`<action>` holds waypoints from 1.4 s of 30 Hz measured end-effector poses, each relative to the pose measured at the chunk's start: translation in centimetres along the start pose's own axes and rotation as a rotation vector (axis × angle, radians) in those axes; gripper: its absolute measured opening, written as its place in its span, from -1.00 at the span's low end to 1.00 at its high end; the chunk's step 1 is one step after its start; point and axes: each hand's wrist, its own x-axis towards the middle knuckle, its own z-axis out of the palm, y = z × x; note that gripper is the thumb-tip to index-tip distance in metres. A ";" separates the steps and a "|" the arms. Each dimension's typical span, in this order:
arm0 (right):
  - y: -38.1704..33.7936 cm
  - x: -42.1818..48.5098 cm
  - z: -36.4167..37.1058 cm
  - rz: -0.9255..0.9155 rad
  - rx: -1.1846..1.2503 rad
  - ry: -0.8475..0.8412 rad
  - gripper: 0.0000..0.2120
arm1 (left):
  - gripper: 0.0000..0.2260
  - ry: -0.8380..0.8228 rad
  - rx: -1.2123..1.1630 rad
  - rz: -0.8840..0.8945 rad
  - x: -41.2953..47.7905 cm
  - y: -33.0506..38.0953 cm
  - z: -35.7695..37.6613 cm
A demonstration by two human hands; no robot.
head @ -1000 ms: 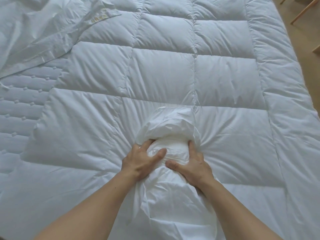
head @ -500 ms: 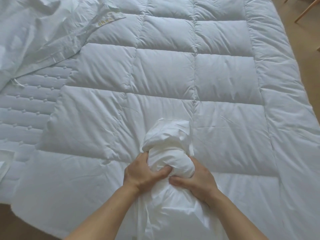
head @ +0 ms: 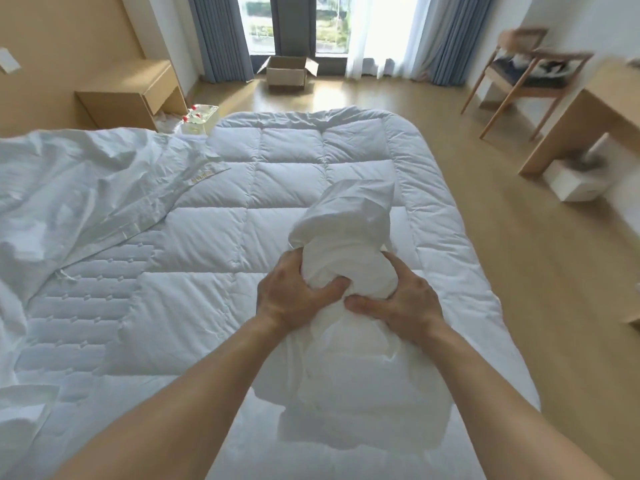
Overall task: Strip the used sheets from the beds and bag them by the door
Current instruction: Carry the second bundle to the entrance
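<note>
A bunched white sheet (head: pixel 341 230) rises off the bed as a rolled bundle, its loose tail hanging down toward me. My left hand (head: pixel 291 296) grips the bundle from the left and my right hand (head: pixel 401 301) grips it from the right, thumbs nearly touching. Under it lies a white quilted duvet (head: pixel 277 188) spread over the bed. Another crumpled white sheet (head: pixel 76 188) is heaped on the bed's left side, baring part of the quilted mattress pad (head: pixel 79 306).
Wooden floor runs right of the bed. A wooden chair (head: pixel 526 74) and a desk (head: pixel 595 112) stand at the right, with a white box (head: pixel 575 183) under the desk. An open cardboard box (head: pixel 287 72) sits by the window. A nightstand (head: pixel 138 95) stands far left.
Both hands have lifted the bundled sheet up off the duvet and squeezed it tighter. My head has tilted up, bringing the window, chair and desk into view.
</note>
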 end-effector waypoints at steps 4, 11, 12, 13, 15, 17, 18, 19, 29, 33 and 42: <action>-3.4 -2.6 -6.1 -0.017 -0.033 0.167 -0.10 | -0.30 0.016 -0.049 0.153 0.5 6.4 -2.1; -6.9 -11.3 -13.2 0.052 -0.008 0.470 -0.08 | -0.30 -0.046 -0.132 0.437 -2.0 15.8 -4.2; -6.9 -12.8 -14.0 0.069 0.004 0.517 -0.10 | -0.30 -0.071 -0.136 0.481 -2.7 17.1 -4.0; -6.8 -14.5 -14.8 0.088 0.013 0.562 -0.14 | -0.32 -0.101 -0.136 0.520 -3.5 18.5 -3.6; -6.3 -18.2 -16.6 0.130 0.013 0.640 -0.20 | -0.36 -0.166 -0.143 0.596 -5.5 21.3 -2.4; -5.4 -22.1 -18.7 0.169 -0.007 0.715 -0.21 | -0.39 -0.222 -0.174 0.658 -8.3 24.2 -0.7; -4.9 -24.1 -19.8 0.185 -0.015 0.753 -0.21 | -0.39 -0.245 -0.193 0.688 -9.8 25.7 0.2; -4.3 -26.1 -20.8 0.200 -0.021 0.788 -0.20 | -0.38 -0.267 -0.210 0.720 -11.4 27.1 1.1; 4.7 -49.1 -32.7 0.348 -0.028 1.129 -0.19 | -0.37 -0.531 -0.278 0.991 -32.0 44.5 11.7; 8.0 -58.2 -36.4 0.420 -0.058 1.223 -0.21 | -0.39 -0.621 -0.334 1.064 -40.9 49.6 16.0; 14.1 -72.3 -42.2 0.566 -0.085 1.349 -0.22 | -0.35 -0.783 -0.372 1.205 -55.3 58.7 23.5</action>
